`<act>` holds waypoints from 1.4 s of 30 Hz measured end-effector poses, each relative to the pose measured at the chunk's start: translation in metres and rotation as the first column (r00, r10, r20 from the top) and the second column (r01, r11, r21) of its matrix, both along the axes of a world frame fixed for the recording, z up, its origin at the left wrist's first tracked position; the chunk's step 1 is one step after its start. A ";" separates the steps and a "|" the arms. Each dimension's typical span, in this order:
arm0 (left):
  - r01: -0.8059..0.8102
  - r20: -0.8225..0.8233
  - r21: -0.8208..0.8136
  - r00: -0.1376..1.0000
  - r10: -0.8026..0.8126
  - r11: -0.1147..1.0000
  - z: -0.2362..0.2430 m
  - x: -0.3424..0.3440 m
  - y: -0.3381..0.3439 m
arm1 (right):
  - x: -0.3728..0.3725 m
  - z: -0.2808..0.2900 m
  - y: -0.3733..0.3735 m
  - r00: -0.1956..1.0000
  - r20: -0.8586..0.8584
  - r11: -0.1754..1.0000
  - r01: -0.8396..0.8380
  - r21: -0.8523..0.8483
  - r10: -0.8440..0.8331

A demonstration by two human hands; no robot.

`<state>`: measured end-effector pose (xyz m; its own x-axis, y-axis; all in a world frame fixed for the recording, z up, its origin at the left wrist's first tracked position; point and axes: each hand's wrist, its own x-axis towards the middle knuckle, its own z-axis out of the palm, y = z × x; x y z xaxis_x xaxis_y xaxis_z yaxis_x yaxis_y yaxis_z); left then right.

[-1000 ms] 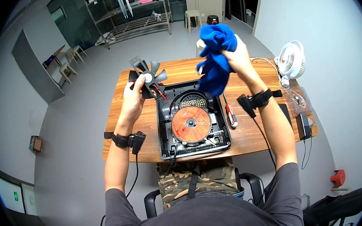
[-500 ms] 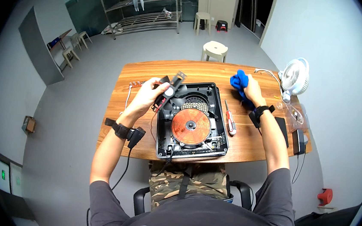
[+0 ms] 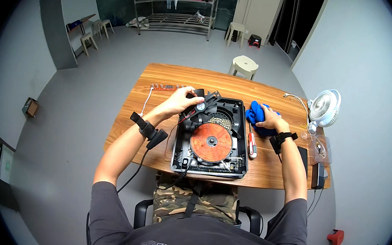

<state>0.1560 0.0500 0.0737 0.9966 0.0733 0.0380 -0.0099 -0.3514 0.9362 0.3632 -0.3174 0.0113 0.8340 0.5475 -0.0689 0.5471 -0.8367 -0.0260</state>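
In my left hand is a small black cooling fan with a pale round label, pinched by its edge and tilted. A thin red wire trails from it. It is over the far left part of an open induction cooker base, whose round copper coil lies exposed. My right hand grips a bunched blue cloth on the table, just right of the base; its fingertips are partly buried in the folds. A red and white screwdriver lies between cloth and base.
An orange circuit strip with a white cable is at the table's far left. On the right are a white desk fan, a clear plastic tray and a black box-shaped device with cables. A cream stool stands beyond the table.
My right hand has brought the blue cloth down and nearer, onto the table beside the screwdriver. My left hand, still holding the cooling fan, has shifted slightly right over the base. The view has also turned.
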 end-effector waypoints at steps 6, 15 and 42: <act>0.064 -0.057 0.095 0.997 -0.059 0.993 -0.012 0.025 0.002 | -0.044 0.068 0.059 0.872 0.118 0.774 -0.477 0.416 0.474; 0.190 -0.029 0.183 0.982 -0.188 0.965 -0.018 0.049 -0.003 | -0.092 0.066 0.108 0.674 0.410 0.624 -0.733 0.272 0.614; -0.074 0.317 0.612 0.935 -0.158 0.787 -0.081 0.037 -0.004 | -0.044 -0.001 0.083 0.885 0.109 0.761 -0.447 0.470 0.452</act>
<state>0.1925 0.0462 -0.0078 0.9134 -0.1226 0.3881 -0.3072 -0.8332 0.4598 0.3190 -0.2344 0.0099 0.4845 0.8260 0.2881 0.8549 -0.3771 -0.3563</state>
